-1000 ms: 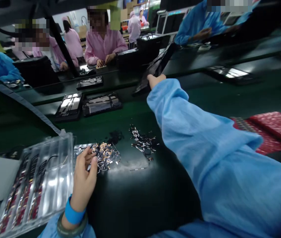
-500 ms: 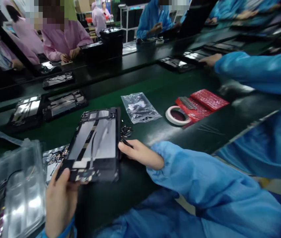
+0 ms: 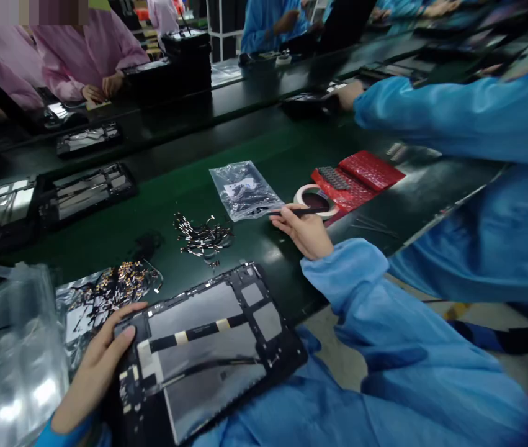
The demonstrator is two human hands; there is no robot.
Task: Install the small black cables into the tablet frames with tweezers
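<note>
My left hand [image 3: 100, 366] grips one edge of an opened tablet [image 3: 208, 347], thumb on top, with its inner side facing up. The tablet shows grey panels, a black strip with pale tape and a thin cable; it lies tilted near my lap. Black tweezers [image 3: 298, 212] are pinched in my right hand [image 3: 308, 233], tips pointing left over the edge of a clear plastic bag [image 3: 242, 186]. Between the hands lies a pile of small cables with metal ends [image 3: 201, 237]. More small parts [image 3: 126, 279] lie on a silvery bag beside my left hand.
A roll of white tape [image 3: 298, 195] and red bubble wrap [image 3: 370, 171] lie right of the bag. Other opened tablets [image 3: 89, 189] rest at the left, near clear plastic trays [image 3: 17, 347]. A co-worker's blue sleeve [image 3: 454, 118] reaches in from the right. Pink-clad people sit opposite.
The tablet has turned and come down nearer my body in my left hand. My right hand has moved off its edge, up and right toward the plastic bag, still with the tweezers.
</note>
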